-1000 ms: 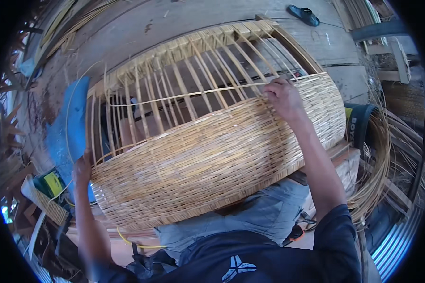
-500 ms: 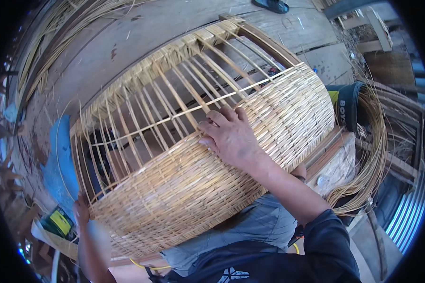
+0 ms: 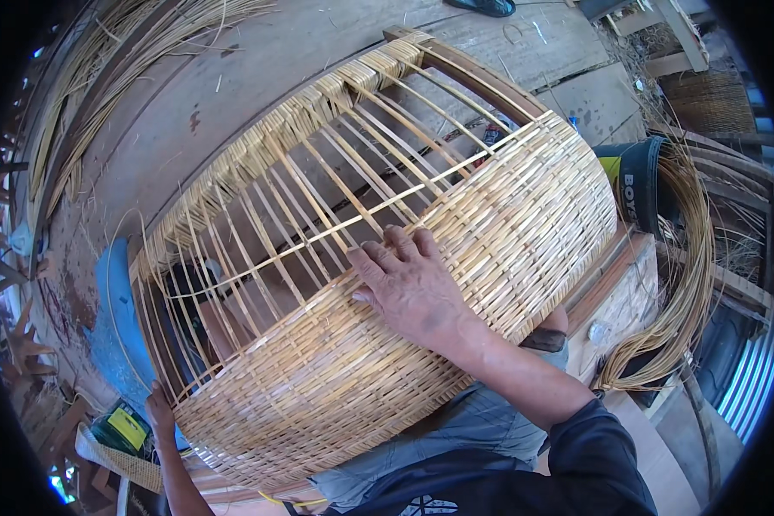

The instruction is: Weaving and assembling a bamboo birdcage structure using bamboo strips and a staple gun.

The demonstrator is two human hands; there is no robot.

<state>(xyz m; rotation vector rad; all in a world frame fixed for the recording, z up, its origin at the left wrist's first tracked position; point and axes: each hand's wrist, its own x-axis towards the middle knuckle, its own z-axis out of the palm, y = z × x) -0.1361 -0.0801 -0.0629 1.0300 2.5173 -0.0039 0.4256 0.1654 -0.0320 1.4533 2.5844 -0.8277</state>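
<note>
A curved woven rattan panel (image 3: 335,361) lies across my lap. Along its far side, bare ribs (image 3: 318,176) run up to a rail (image 3: 318,99) wrapped in rattan. One pale rattan strand (image 3: 335,228) passes through the ribs, apart from the dense weave at the left and meeting it at the right. My right hand (image 3: 413,284) rests on the weave's upper edge, fingers apart and fingertips over the edge among the ribs. At the panel's left end, my left hand (image 3: 161,417) is closed around the edge; its fingers are partly hidden.
A coil of rattan strands (image 3: 697,284) hangs from a dark bucket (image 3: 641,185) on the right. Long rattan bundles (image 3: 86,112) lie at the far left. Something blue (image 3: 116,301) stands beside the panel's left end, and a sandal (image 3: 486,7) sits on the plank floor.
My right hand has shifted slightly down and left along the weave's edge, its fingers more spread. My left hand has moved a little lower, staying at the panel's left end.
</note>
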